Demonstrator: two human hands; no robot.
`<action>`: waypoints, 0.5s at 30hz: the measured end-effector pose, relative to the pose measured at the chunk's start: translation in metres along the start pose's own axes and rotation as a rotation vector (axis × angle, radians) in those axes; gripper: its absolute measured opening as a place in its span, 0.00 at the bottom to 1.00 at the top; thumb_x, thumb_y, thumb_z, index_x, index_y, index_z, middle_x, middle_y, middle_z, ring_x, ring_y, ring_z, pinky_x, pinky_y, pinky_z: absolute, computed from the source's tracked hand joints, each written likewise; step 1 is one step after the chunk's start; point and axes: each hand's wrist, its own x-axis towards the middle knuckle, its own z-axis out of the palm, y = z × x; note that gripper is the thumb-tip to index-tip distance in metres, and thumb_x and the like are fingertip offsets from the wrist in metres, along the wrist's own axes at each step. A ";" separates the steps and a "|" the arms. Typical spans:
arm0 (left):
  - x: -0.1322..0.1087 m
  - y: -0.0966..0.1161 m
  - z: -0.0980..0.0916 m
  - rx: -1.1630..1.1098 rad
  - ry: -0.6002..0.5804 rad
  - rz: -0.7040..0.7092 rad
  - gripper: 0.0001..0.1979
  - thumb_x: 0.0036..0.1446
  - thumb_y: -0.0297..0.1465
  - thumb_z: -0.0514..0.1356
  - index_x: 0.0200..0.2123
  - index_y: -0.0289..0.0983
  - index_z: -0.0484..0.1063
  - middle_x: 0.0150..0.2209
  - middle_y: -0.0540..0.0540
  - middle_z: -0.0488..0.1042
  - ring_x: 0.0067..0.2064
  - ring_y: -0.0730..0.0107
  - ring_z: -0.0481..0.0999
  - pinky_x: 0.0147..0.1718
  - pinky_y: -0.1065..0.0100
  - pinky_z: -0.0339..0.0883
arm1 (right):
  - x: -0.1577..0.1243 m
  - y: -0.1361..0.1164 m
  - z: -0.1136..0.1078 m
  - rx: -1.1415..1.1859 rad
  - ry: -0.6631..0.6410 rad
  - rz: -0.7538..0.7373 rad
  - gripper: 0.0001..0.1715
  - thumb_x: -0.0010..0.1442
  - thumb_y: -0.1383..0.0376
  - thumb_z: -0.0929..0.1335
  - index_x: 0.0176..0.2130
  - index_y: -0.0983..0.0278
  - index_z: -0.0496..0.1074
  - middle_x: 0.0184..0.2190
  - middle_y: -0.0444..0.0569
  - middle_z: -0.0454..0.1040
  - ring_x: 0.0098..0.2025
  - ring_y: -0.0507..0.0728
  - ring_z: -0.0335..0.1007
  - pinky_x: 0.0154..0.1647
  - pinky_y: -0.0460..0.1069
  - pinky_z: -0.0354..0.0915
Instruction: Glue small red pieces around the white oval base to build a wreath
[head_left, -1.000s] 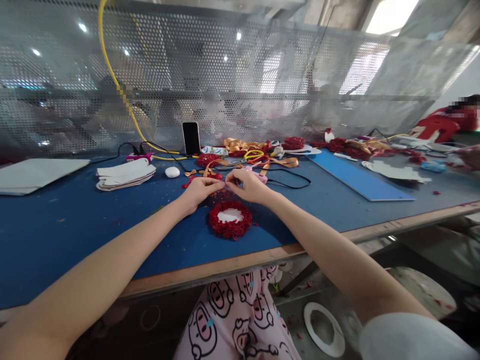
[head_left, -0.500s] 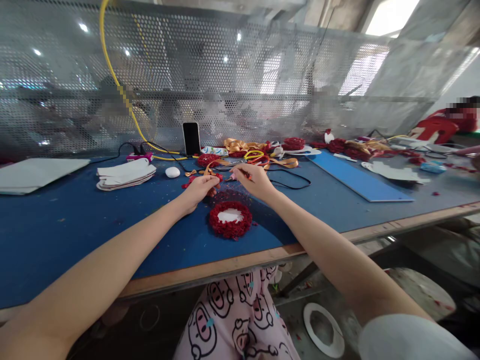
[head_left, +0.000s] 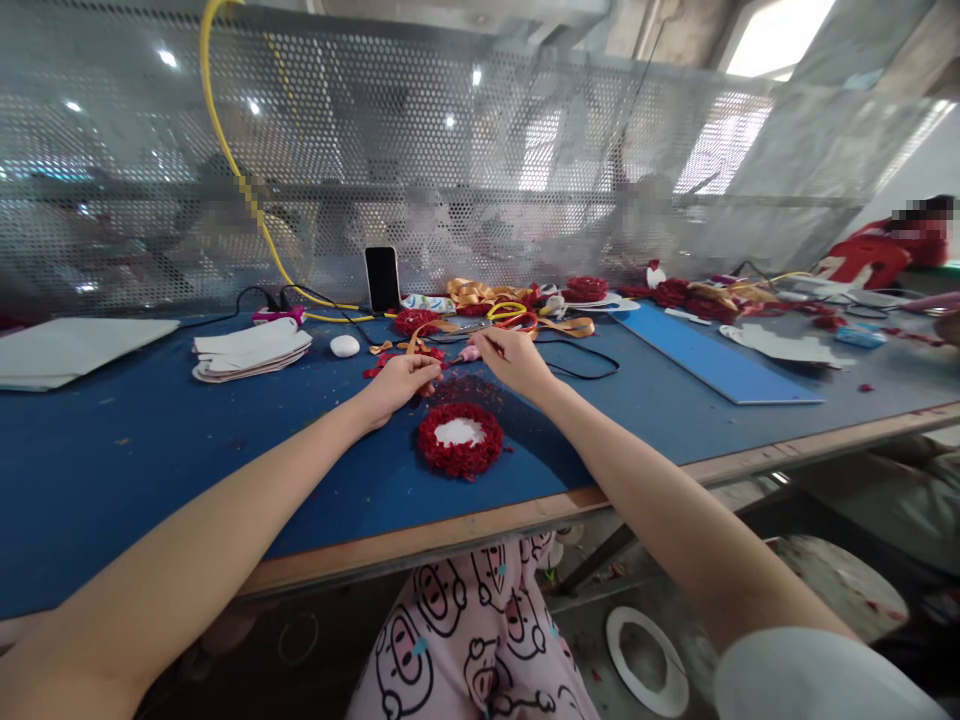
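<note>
My left hand [head_left: 405, 385] is closed in a pinch above the blue table mat; what sits between its fingertips is too small to make out. Just behind it an orange ribbon [head_left: 417, 336] curls upward, beside red scraps [head_left: 379, 362]. My right hand [head_left: 514, 362] grips a pink pen-like tool [head_left: 470, 353], whose thin tip points left toward my left fingers. In front of both hands lies a round, dark red ruffled wreath [head_left: 459, 462] with a white centre [head_left: 459, 431]; neither hand touches it.
A phone [head_left: 383, 278] leans against the perforated metal screen. White sheets [head_left: 251, 350] and a white oval object [head_left: 344, 346] lie left. Behind my hands are scissors [head_left: 512, 318], orange ribbon and red pieces [head_left: 415, 321]. A blue board [head_left: 720, 355] lies right; a black cord [head_left: 585, 375] loops nearby.
My right hand has shifted slightly, and more of the pink tool shows. My left hand has turned a little, its fingers staying pinched. The wreath stays in place.
</note>
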 end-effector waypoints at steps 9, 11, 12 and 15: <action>0.000 -0.001 -0.001 0.050 -0.032 0.010 0.17 0.51 0.43 0.66 0.33 0.34 0.72 0.32 0.48 0.75 0.28 0.75 0.70 0.32 0.68 0.64 | 0.000 0.000 -0.001 -0.005 -0.047 0.002 0.18 0.67 0.62 0.61 0.31 0.66 0.73 0.26 0.46 0.74 0.28 0.52 0.64 0.32 0.46 0.56; -0.001 -0.001 -0.001 0.049 -0.054 0.017 0.18 0.52 0.45 0.65 0.33 0.34 0.71 0.31 0.49 0.74 0.28 0.75 0.71 0.33 0.69 0.64 | 0.000 -0.001 -0.001 -0.008 -0.058 0.008 0.19 0.68 0.61 0.60 0.31 0.66 0.73 0.25 0.46 0.73 0.28 0.51 0.64 0.32 0.46 0.56; -0.001 -0.001 -0.001 0.047 -0.061 0.021 0.18 0.53 0.45 0.64 0.33 0.34 0.71 0.31 0.49 0.74 0.28 0.75 0.71 0.33 0.69 0.65 | 0.000 -0.001 -0.001 -0.011 -0.064 0.014 0.19 0.68 0.60 0.60 0.30 0.66 0.72 0.25 0.46 0.73 0.28 0.51 0.63 0.32 0.46 0.56; -0.001 0.000 -0.001 0.041 -0.062 0.036 0.19 0.54 0.47 0.64 0.33 0.35 0.71 0.33 0.48 0.74 0.28 0.75 0.71 0.33 0.69 0.65 | 0.000 -0.002 -0.002 -0.026 -0.082 0.036 0.21 0.68 0.60 0.60 0.29 0.66 0.72 0.25 0.47 0.73 0.27 0.51 0.63 0.32 0.46 0.55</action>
